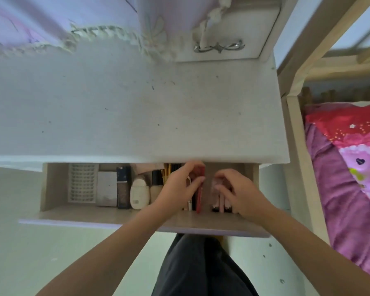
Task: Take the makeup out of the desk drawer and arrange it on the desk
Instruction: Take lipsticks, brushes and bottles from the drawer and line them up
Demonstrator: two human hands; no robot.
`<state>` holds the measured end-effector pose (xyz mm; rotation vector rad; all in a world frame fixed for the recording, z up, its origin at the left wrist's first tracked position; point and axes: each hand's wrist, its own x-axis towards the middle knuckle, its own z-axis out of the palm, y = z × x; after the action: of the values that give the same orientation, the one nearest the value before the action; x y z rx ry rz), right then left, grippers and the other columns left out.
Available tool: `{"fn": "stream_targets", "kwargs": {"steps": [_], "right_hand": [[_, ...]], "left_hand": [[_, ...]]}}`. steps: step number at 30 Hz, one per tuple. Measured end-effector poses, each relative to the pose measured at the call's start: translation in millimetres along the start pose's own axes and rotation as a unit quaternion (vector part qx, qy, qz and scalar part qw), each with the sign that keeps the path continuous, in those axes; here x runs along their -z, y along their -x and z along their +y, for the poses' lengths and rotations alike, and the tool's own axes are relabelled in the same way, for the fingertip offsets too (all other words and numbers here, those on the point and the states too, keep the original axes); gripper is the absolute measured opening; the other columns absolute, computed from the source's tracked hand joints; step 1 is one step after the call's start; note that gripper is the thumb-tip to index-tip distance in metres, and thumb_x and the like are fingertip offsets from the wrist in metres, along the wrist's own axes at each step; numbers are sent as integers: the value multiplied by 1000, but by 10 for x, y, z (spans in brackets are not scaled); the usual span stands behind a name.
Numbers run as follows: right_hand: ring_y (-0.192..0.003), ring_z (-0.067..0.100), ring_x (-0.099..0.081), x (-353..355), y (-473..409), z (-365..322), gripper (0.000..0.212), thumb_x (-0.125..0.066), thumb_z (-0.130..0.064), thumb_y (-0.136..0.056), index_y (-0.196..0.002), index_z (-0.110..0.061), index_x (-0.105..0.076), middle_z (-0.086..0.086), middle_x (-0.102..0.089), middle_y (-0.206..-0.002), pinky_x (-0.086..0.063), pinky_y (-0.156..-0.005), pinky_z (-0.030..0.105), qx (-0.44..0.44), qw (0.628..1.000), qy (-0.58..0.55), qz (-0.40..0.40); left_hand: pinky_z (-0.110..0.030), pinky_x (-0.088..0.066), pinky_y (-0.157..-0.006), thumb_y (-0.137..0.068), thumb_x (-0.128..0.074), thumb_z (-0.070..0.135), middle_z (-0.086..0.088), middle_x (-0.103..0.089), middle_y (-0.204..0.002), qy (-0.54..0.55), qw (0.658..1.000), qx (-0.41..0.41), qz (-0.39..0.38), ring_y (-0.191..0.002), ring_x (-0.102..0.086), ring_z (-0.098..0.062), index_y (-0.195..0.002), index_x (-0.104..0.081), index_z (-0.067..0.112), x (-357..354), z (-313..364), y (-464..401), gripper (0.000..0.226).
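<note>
step: lift makeup from drawer [51, 212] | left hand [175, 186] curled round red case [199, 189] | right hand [237, 189] curled over pink tubes [221, 199], grip unclear | counter [137, 114] bare | advice: lift straight up, clear neighbouring bottles [139, 192]

Bare forearms (no sleeves), dark trousers [201, 268].
</note>
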<state>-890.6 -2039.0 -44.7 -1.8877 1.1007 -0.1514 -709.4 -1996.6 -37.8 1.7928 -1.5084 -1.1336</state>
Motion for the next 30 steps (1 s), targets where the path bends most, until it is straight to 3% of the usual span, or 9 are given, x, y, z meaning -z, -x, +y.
{"fn": "stream_targets", "kwargs": {"steps": [3,8,11,14,17,22,25,27,30], "right_hand": [[-82,-9,-57,566,-229,-288,11,-53,-22,-95,-104,-27,-53,-20,-58,-90,-42,-70,6,-9,996,-58,72],[-71,7,-59,1145,-1145,-414,13,-50,-19,-95,-104,-22,-58,-8,-62,-86,-42,-63,16,-71,988,-84,108],[-74,15,-58,1209,-1588,-403,17,-49,-16,-95,-106,-14,-61,0,-62,-87,-47,-64,25,-82,987,-84,107],[-70,11,-57,1173,-1820,-397,19,-50,-16,-95,-106,-10,-63,-5,-60,-80,-44,-67,22,-66,990,-62,112],[-80,10,-54,1092,-1896,-385,20,-52,-17,-93,-108,-12,-64,-4,-59,-96,-39,-74,18,-57,986,-41,149],[-82,11,-55,1047,-1779,-442,23,-52,-21,-94,-116,-16,-60,0,-55,-113,-39,-68,10,-58,982,-27,176],[-71,8,-59,1042,-1362,-494,18,-50,-19,-95,-109,-19,-61,-3,-62,-101,-43,-65,10,-41,976,-53,206],[-67,5,-56,848,-882,-491,16,-49,-15,-95,-103,-21,-62,-7,-63,-88,-46,-65,11,4,981,-69,181],[-74,5,-59,226,-199,-288,23,-45,-22,-92,-101,-18,-66,-4,-68,-89,-49,-70,16,32,997,11,65]], "left_hand": [[-15,-51,-74,-89,-60,10,11,-61,-87,52,996,-46,54,-78,-60,1,-106,-51,28,393,384,-342,26],[-8,-43,-53,-90,-59,11,-7,-63,-83,81,994,3,76,-62,-60,-7,-107,-58,16,729,685,-1402,18],[-12,-42,-46,-89,-60,13,-1,-60,-74,46,995,32,86,-54,-57,-9,-106,-60,14,759,624,-1831,17],[-23,-49,-56,-88,-61,16,3,-57,-74,6,994,43,100,-56,-53,-10,-104,-62,13,756,512,-2040,16],[-30,-51,-67,-87,-62,16,1,-58,-81,0,993,41,114,-63,-55,-16,-105,-63,13,699,428,-2085,18],[-33,-52,-71,-90,-58,23,-5,-60,-96,-25,991,42,128,-74,-59,-20,-113,-59,14,671,486,-2012,25],[-24,-47,-67,-93,-52,20,0,-58,-88,-42,986,-15,158,-74,-56,-14,-99,-57,14,675,515,-1553,10],[-15,-40,-61,-95,-49,20,10,-51,-75,-75,992,-65,81,-66,-49,-5,-87,-52,19,561,455,-988,8],[-23,-41,-59,-94,-42,27,10,-51,-75,-215,961,-128,-120,-68,-51,-8,-84,-50,21,161,129,-149,14]]}}
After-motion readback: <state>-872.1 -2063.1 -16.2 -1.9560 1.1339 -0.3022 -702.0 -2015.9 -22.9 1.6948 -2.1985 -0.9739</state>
